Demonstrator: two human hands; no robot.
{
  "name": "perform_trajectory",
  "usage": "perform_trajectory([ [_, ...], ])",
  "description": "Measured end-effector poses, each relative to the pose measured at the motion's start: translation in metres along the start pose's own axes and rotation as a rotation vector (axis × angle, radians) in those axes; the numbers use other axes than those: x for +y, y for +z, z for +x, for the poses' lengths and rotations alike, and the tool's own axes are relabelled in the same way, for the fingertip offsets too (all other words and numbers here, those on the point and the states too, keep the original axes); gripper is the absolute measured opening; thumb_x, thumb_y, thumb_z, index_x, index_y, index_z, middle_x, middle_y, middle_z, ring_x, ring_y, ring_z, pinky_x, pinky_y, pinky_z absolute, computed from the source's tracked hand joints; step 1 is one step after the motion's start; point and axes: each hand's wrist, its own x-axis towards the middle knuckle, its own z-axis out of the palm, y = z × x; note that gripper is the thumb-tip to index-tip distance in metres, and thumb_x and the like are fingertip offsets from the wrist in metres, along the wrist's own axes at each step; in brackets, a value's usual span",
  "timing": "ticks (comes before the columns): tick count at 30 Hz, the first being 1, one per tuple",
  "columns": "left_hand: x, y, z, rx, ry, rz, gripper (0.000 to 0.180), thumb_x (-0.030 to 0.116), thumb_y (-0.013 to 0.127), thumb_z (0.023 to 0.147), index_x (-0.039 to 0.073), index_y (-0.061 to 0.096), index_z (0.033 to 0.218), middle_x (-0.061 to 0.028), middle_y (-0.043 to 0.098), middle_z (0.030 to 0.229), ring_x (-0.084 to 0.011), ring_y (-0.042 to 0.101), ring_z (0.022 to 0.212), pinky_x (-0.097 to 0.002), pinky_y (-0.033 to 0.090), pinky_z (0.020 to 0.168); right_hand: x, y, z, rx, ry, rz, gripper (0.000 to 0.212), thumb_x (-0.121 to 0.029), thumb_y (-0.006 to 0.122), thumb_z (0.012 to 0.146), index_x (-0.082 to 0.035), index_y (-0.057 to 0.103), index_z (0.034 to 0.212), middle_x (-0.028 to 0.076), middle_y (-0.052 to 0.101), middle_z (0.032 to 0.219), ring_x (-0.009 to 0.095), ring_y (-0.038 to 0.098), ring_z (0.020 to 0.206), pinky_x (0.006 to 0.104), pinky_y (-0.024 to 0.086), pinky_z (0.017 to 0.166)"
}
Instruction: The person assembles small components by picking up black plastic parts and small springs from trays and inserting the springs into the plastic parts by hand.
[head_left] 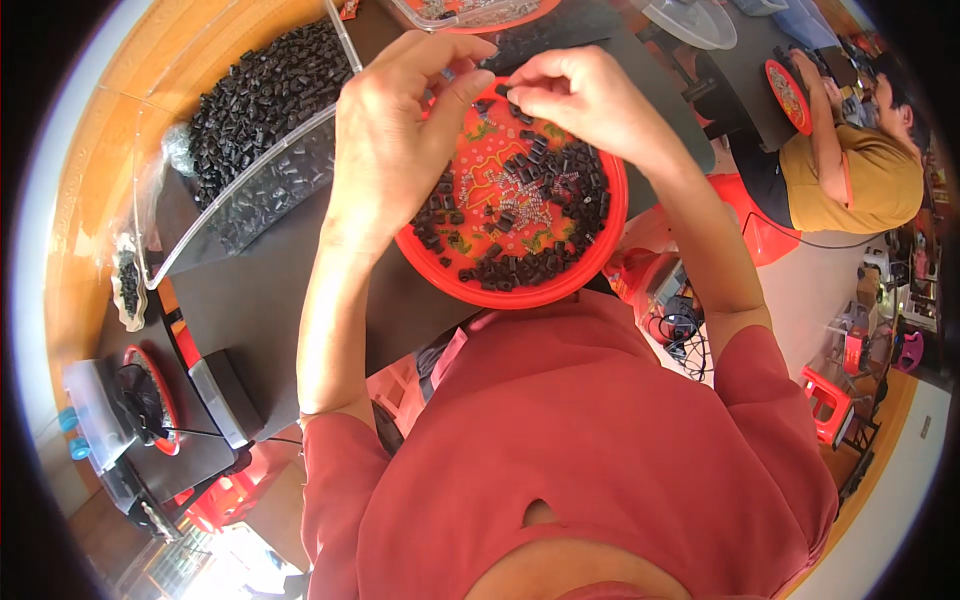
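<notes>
A round red tray with a printed bottom lies in front of me. Small black plastic pieces are heaped around its inner edge, and small metal springs lie scattered in the middle. Above the tray's far left side is my left hand, its thumb and fingers curled toward each other; whatever is between the tips is hidden. My right hand pinches a small black plastic piece between thumb and forefinger, over the far rim. The two hands' fingertips are close together but apart.
At the far left, a clear plastic bin holds a big pile of black pieces. Another clear container stands beyond the tray. To the right, a person in a mustard shirt works at a table. Red stools stand on the floor.
</notes>
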Motion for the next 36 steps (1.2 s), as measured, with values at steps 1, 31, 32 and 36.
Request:
perform_trajectory([
  [1, 0.0, 0.002, 0.0, -0.022, 0.077, 0.114, 0.02, 0.006, 0.067, 0.08, 0.005, 0.067, 0.1, -0.009, 0.065, 0.085, -0.0187, 0.063, 0.069, -0.0283, 0.05, 0.063, -0.008, -0.006, -0.002, -0.011, 0.017, 0.065, 0.023, -0.019, 0.062, 0.084, 0.001, 0.067, 0.095, 0.005, 0.068, 0.076, 0.012, 0.062, 0.062, 0.028, 0.051, 0.06],
  [31, 0.005, -0.018, 0.005, -0.021, -0.295, -0.743, 0.014, -0.004, 0.058, 0.087, -0.004, 0.059, 0.101, -0.0114, 0.066, 0.09, -0.0128, 0.063, 0.076, -0.0232, 0.052, 0.074, 0.009, 0.03, 0.0, 0.155, -0.143, -0.056, 0.015, -0.011, 0.068, 0.075, 0.003, 0.065, 0.075, 0.016, 0.065, 0.068, 0.022, 0.066, 0.06, 0.0321, 0.051, 0.057],
  [32, 0.006, -0.017, 0.006, -0.027, -0.29, -0.742, 0.014, -0.004, 0.058, 0.087, -0.004, 0.059, 0.101, -0.0114, 0.066, 0.09, -0.0128, 0.063, 0.076, -0.0232, 0.052, 0.074, -0.002, 0.022, -0.003, 0.177, -0.102, 0.053, 0.016, -0.012, 0.069, 0.077, 0.004, 0.066, 0.081, 0.01, 0.067, 0.069, 0.012, 0.064, 0.059, 0.025, 0.05, 0.055],
  [36, 0.004, -0.015, 0.004, -0.039, -0.292, -0.744, 0.013, -0.003, 0.057, 0.088, -0.003, 0.06, 0.101, -0.0105, 0.066, 0.09, -0.0126, 0.063, 0.076, -0.0227, 0.052, 0.073, -0.048, -0.003, -0.01, 0.256, -0.16, 0.137, 0.016, -0.011, 0.067, 0.082, 0.003, 0.066, 0.09, 0.006, 0.067, 0.071, 0.008, 0.061, 0.058, 0.0226, 0.048, 0.052],
])
